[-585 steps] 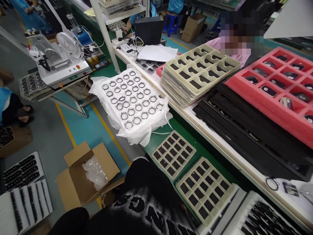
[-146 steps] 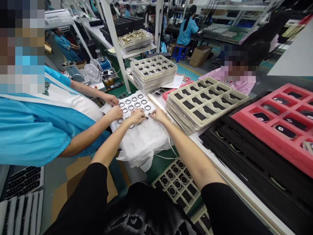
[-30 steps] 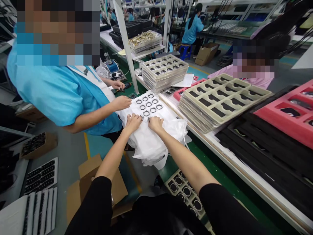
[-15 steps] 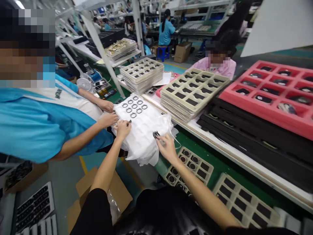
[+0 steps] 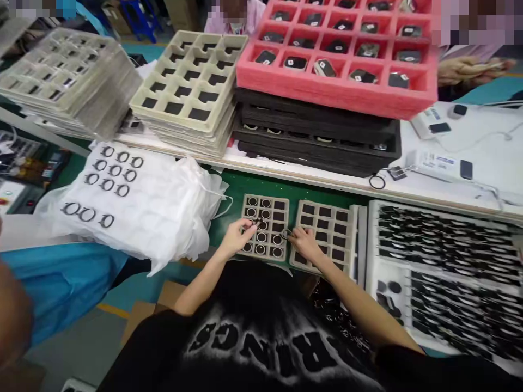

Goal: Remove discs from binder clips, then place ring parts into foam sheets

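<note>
My left hand (image 5: 239, 237) is closed in a pinch over the left beige compartment tray (image 5: 269, 258), its fingertips on a small dark piece (image 5: 256, 222) whose shape is unclear. Several compartments of that tray hold round rings with pale rims (image 5: 260, 249). My right hand (image 5: 305, 243) is closed above the gap between this tray and a second beige tray (image 5: 324, 207), whose compartments show dark bottoms. Its fingertips grip a dark ring (image 5: 286, 234). Further left, several dark rings (image 5: 115, 170) lie in rows on a white plastic-wrapped stack (image 5: 153, 218).
Behind the trays runs a white shelf (image 5: 253, 163) with stacked beige trays (image 5: 183, 120), black foam trays (image 5: 318, 147) and a pink foam tray (image 5: 335, 90). Racks of dark parts (image 5: 445, 239) stand at right. A co-worker's blue sleeve (image 5: 73, 288) is at lower left.
The view has swung right. Both my hands have moved from the white stack to the beige trays. Three more rings now lie in a separate row on the stack.
</note>
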